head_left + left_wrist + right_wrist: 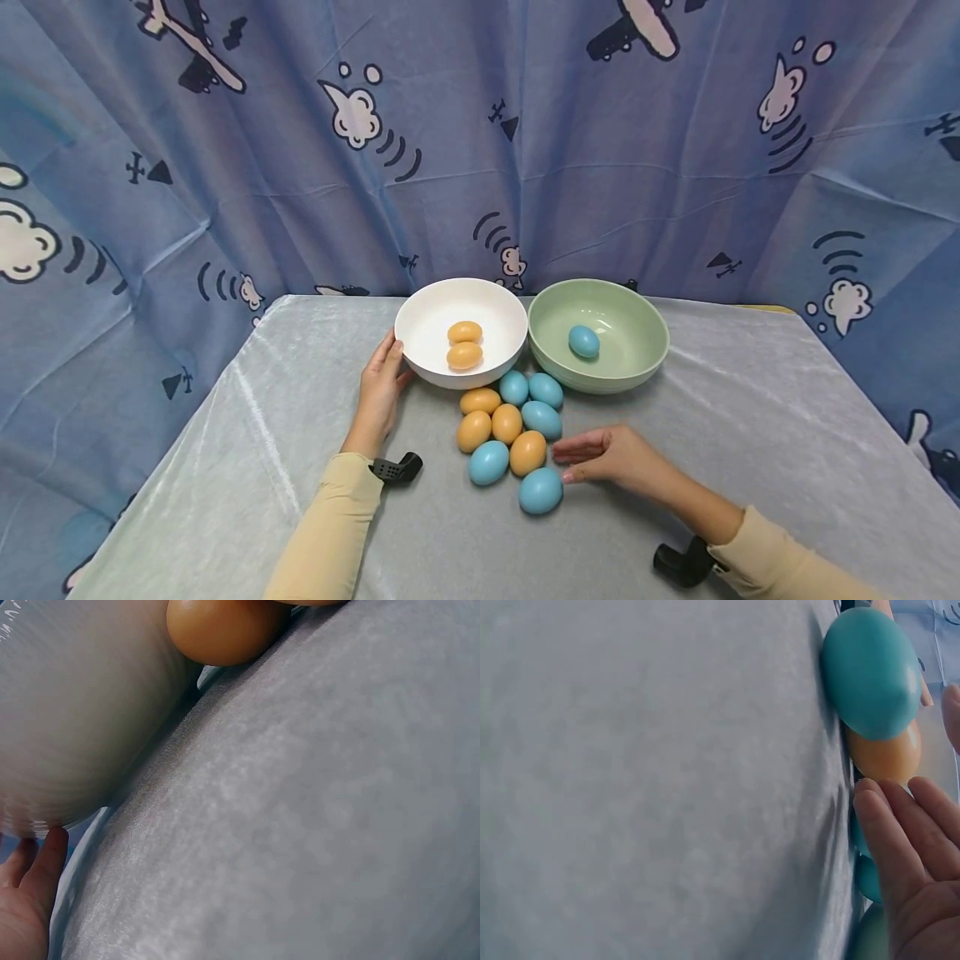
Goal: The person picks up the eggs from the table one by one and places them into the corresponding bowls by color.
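Observation:
My left hand point(380, 392) rests against the left side of a white bowl point(427, 367), its fingertips touching the wall in the left wrist view. Two orange eggs point(465, 356) lie inside that bowl. Close beside it stands a green bowl point(633, 354) with one blue egg point(583, 342) in it. In front of the bowls is a cluster of several orange and blue eggs. At its near right, my right hand point(618, 458) has its fingers extended and thumb apart, beside the nearest blue egg point(541, 490). Whether the thumb touches this egg is unclear.
A pale grey cloth point(247, 467) covers the table. Behind the far edge hangs a blue patterned curtain point(450, 167). Dark wrist devices point(397, 469) are worn on both arms.

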A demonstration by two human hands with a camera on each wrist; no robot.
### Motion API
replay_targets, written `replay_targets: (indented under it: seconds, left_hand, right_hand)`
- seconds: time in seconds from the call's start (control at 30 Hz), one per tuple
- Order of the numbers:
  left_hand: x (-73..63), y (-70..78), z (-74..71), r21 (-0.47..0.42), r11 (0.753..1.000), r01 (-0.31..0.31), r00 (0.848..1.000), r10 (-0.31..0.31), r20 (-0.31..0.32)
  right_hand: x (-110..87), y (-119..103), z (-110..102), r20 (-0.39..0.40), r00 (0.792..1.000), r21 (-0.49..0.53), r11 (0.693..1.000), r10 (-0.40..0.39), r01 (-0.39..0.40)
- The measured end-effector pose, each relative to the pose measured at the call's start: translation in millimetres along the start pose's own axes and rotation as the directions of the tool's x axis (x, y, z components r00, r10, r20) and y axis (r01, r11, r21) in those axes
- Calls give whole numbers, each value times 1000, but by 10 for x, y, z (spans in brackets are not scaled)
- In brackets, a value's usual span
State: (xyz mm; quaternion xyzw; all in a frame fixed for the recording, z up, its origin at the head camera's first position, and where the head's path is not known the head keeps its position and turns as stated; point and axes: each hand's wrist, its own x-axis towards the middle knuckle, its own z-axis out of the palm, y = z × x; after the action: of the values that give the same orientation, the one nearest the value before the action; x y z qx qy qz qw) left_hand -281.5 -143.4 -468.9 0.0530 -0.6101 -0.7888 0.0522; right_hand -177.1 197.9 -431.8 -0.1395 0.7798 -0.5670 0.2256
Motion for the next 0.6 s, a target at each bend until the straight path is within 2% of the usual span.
replay_targets:
  seconds: [0.37, 0.6]
  left_hand:
    - [7, -20, -18, 12, 1000, -4, 1000, 4, 10]
    - [-1, -4, -13, 16, 1000, 0, 1000, 0, 15]
  right_hand:
    - [-10, 9, 59, 25, 999, 57, 998, 22, -23]
    - [3, 32, 87, 16, 1000, 22, 1000, 18, -18]
